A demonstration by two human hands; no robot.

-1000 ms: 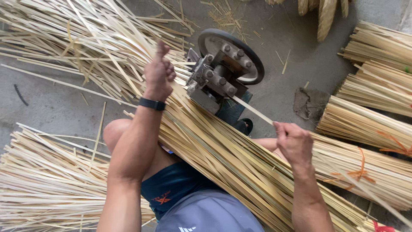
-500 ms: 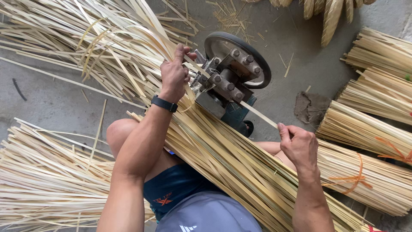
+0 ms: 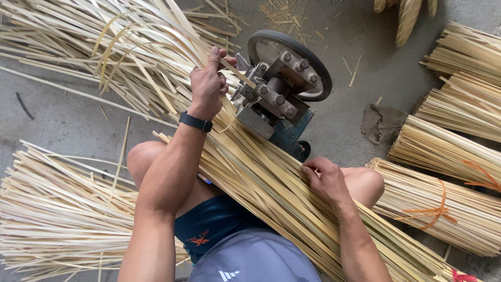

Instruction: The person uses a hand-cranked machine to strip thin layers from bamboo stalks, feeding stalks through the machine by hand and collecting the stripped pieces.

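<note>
A metal splitting machine with a black wheel point(image 3: 284, 86) stands on the concrete floor in front of me. My left hand point(image 3: 207, 83), with a black wristband, grips a thin bamboo strip point(image 3: 237, 74) at the machine's left side. A thick bundle of long bamboo strips point(image 3: 271, 193) lies diagonally across my lap. My right hand point(image 3: 324, 180) rests on this bundle, fingers curled onto the strips near my right knee.
A loose heap of split strips point(image 3: 115, 47) spreads at the upper left. Another pile point(image 3: 57, 209) lies at the lower left. Tied bundles with orange string point(image 3: 443, 209) are stacked along the right. A dark rag point(image 3: 381, 124) lies on the floor.
My left hand has moved right, up to the machine, and closed on a strip. My right hand has dropped left onto the bundle on my lap.
</note>
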